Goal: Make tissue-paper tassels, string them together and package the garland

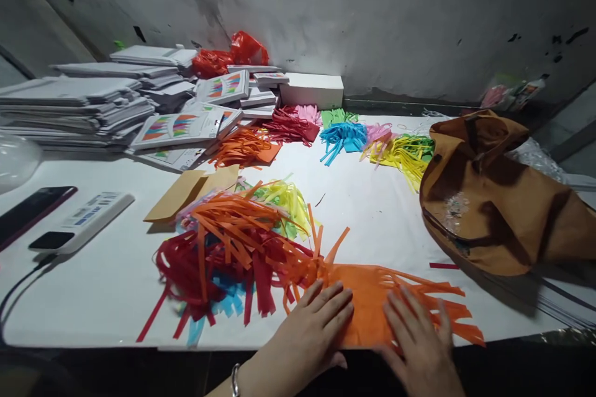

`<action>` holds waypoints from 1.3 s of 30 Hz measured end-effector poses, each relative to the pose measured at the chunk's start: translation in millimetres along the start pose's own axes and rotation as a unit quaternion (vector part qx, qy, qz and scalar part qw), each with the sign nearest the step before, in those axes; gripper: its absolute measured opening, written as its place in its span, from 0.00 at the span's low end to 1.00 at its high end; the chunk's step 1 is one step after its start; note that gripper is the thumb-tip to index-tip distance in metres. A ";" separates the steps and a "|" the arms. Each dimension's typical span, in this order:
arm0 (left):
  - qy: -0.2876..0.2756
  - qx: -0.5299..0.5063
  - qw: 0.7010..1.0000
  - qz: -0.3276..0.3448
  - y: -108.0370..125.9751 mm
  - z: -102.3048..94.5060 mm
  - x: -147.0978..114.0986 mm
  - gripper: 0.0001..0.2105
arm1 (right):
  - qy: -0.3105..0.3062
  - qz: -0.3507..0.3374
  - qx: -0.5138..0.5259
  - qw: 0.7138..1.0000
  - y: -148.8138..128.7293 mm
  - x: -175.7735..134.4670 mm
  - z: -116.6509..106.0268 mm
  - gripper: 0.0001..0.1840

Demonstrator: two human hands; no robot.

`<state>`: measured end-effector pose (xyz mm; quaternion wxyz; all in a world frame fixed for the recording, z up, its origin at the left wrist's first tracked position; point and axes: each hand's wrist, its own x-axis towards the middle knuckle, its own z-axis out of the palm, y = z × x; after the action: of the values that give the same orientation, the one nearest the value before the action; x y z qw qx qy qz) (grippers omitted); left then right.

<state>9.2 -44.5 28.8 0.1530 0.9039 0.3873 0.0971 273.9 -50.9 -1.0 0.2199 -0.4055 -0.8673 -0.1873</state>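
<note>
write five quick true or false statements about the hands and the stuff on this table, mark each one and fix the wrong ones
1. The left hand and right hand both rest on the orange fringed sheet. True.
2. The bracelet is on the right wrist. False: it is on the left wrist.
3. The brown cloth item lies to the right of the orange fringed sheet. True.
4. The dark phone lies on top of the red plastic bag. False: it lies on the white table surface, at the picture's left.
5. The far blue bundle lies between the dark red bundle and the yellow bundle. True.
</note>
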 end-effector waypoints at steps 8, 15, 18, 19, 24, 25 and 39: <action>0.073 0.012 0.996 -0.039 0.4 1.2 1.7 0.19 | 0.053 0.135 -0.041 0.989 7.5 -13.3 -22.0 0.25; 0.158 -0.048 0.986 0.017 -6.3 -8.4 -4.3 0.14 | 0.003 -0.053 0.180 0.982 -20.5 30.5 -13.4 0.23; 0.179 -0.075 0.981 -0.005 -8.0 -14.7 -7.3 0.13 | 0.008 -0.016 0.224 0.974 -15.4 28.6 -12.1 0.22; 0.174 -0.078 0.981 -0.023 -8.1 -15.5 -5.9 0.12 | 0.009 0.011 0.234 0.972 -15.2 28.6 -10.9 0.20; 0.140 0.002 0.978 -0.156 -8.4 -10.4 16.4 0.08 | 0.011 0.190 0.194 0.962 -24.8 39.4 0.8 0.06; 0.133 0.019 0.976 -0.173 -8.4 -9.0 20.9 0.08 | 0.010 0.220 0.180 0.959 -26.8 41.9 3.3 0.07; 0.015 0.001 0.973 -0.232 -8.9 -20.3 33.0 0.05 | 0.033 0.268 0.055 0.961 -23.8 40.8 9.9 0.09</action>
<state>19.7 -10.5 46.6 0.1644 0.7883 0.5885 0.0724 229.5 -34.9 9.0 0.3125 -0.6040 -0.7280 -0.0869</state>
